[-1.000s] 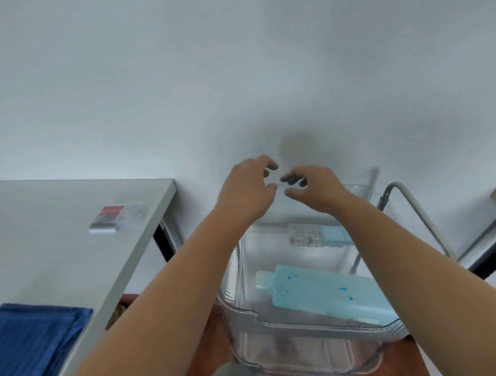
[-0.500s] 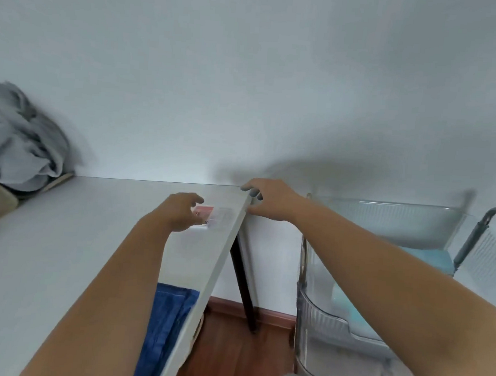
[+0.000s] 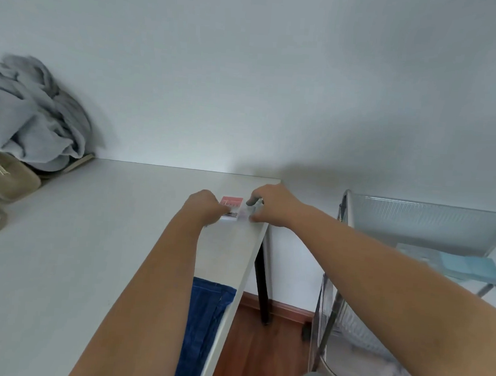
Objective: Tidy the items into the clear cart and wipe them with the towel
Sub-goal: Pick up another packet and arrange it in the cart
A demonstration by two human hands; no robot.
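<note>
A small red pack [image 3: 231, 205] with a clear case [image 3: 245, 214] on its right side lies near the right edge of the white table [image 3: 76, 234]. My left hand [image 3: 203, 206] curls onto the pack's left side. My right hand [image 3: 272, 204] pinches the clear case between thumb and forefinger. The pack still rests on the table. A blue towel [image 3: 202, 316] lies at the table's near edge, partly hidden by my left forearm. The clear cart [image 3: 415, 217] stands to the right of the table, with a light blue item [image 3: 467, 266] on its top shelf.
A heap of grey cloth [image 3: 25, 119] and a beige bag [image 3: 1, 176] sit at the table's far left against the wall. A black table leg [image 3: 264, 277] stands between table and cart, above a wooden floor [image 3: 264, 350].
My view swung left from the cart to the table. Both hands left the cart, reached the red pack and closed on its two sides.
</note>
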